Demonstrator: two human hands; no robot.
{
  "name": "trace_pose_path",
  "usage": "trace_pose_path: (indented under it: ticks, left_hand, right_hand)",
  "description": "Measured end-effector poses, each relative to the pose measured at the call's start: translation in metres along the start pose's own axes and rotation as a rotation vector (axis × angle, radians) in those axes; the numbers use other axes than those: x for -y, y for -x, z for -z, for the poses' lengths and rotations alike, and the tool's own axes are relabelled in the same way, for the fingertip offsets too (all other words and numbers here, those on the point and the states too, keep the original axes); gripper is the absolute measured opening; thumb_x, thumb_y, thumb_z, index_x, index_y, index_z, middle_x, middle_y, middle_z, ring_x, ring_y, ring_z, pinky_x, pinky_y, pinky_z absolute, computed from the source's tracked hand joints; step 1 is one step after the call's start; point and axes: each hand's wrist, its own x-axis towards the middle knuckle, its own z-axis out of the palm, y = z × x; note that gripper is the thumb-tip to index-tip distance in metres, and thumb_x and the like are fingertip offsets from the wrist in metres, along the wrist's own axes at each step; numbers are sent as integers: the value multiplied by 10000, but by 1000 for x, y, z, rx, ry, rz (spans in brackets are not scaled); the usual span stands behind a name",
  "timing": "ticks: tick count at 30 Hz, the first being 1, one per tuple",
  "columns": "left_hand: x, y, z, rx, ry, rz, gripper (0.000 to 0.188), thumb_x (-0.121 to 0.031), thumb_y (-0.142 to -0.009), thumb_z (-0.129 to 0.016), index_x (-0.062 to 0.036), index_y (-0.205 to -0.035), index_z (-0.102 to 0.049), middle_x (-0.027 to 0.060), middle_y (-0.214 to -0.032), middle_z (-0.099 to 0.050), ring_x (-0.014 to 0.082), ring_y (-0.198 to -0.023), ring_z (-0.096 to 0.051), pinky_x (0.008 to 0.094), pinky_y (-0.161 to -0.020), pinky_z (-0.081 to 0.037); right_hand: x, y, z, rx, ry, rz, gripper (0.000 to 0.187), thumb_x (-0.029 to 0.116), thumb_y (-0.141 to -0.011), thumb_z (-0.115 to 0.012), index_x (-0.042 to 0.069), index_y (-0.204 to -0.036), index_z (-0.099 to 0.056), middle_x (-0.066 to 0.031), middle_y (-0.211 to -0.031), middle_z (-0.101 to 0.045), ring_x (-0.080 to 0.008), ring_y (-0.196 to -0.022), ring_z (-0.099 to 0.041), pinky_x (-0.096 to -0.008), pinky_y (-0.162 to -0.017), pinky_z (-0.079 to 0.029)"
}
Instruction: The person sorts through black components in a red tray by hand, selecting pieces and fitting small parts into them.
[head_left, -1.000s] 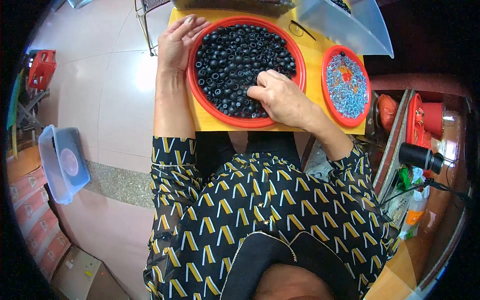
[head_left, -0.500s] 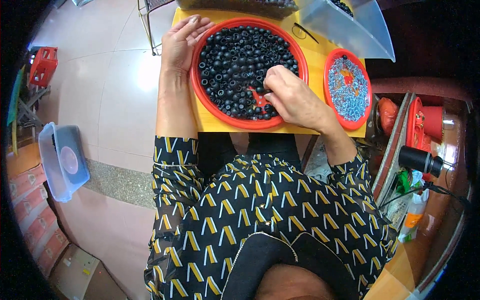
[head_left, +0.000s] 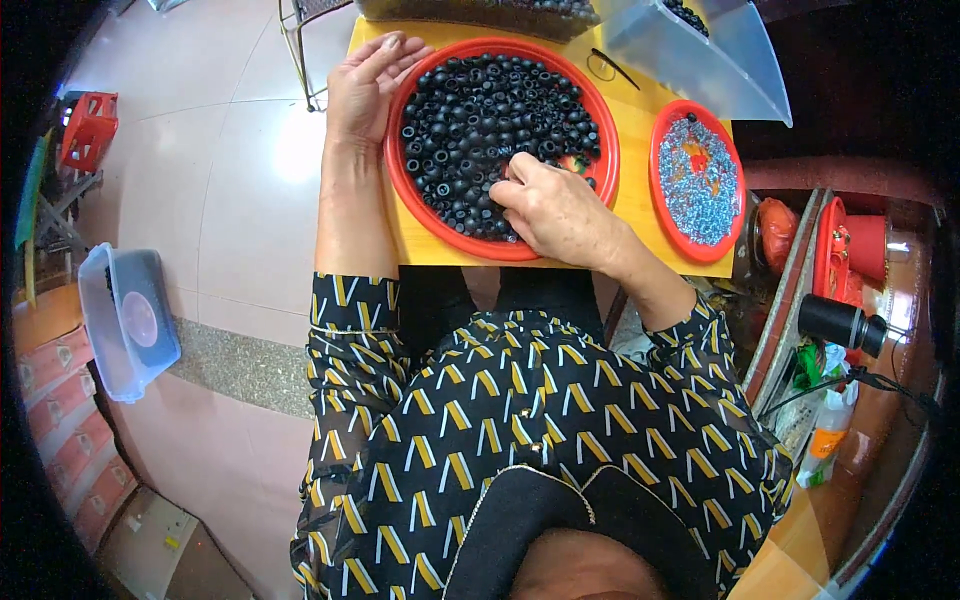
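A round red tray holds many small black round caps, some with hollow openings facing up. At the tray's left rim my left hand rests with its fingers stretched out along the edge, gripping nothing. My right hand is down among the caps at the lower right of the tray. Its fingers are curled together, and their tips are hidden, so anything between them cannot be made out. To the right, a smaller red oval tray holds many small shiny bluish-silver pieces.
Both trays stand on a yellow tabletop. Behind them are a clear bin, a dark-filled container and glasses. A bluish plastic tub sits on the floor at left; a cluttered shelf is at right.
My right hand has moved left across the caps, toward the tray's middle. The patterned tray bottom now shows to its right instead of to its left. My left hand stays at the rim.
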Motion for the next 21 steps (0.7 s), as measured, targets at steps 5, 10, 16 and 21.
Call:
trace_pose_path:
  ticks: [5, 10, 16, 21]
  left_hand:
    - [-1, 0, 1, -6, -4, 4, 236, -47, -871, -546, 114, -1041, -513, 242, -979, -588, 323, -904, -623, 382, -810, -543]
    - [2, -3, 0, -1, 4, 6, 241, -43, -868, -548, 115, -1046, -512, 242, -978, -588, 326, -905, -622, 382, -810, -542]
    - [3, -2, 6, -3, 15, 7, 249, -40, -871, -542, 121, -1056, -506, 246, -987, -585, 328, -913, -620, 386, -814, -541]
    - [3, -4, 3, -19, -23, 4, 271, -48, -875, -535, 137, -1067, -486, 260, -1002, -572, 337, -923, -614, 400, -824, -538]
  right_hand:
    - [-2, -2, 1, 16, 44, 7, 68, 74, -738, -550, 29, -758, -597, -151, -807, -521, -319, -726, -598, -427, -650, -507]
    - [-6, 3, 10, 64, 83, -50, 99, 96, -721, -620, 42, -783, -565, -120, -793, -495, -291, -696, -563, -405, -616, -487]
    - [-29, 13, 66, -227, 127, 35, 115, 136, -724, -595, 37, -774, -563, -142, -777, -522, -325, -691, -570, -422, -618, -485]
    - [-63, -4, 180, -464, 346, -167, 176, 120, -660, -610, -30, -753, -612, -155, -654, -548, -248, -645, -573, -342, -597, -469]
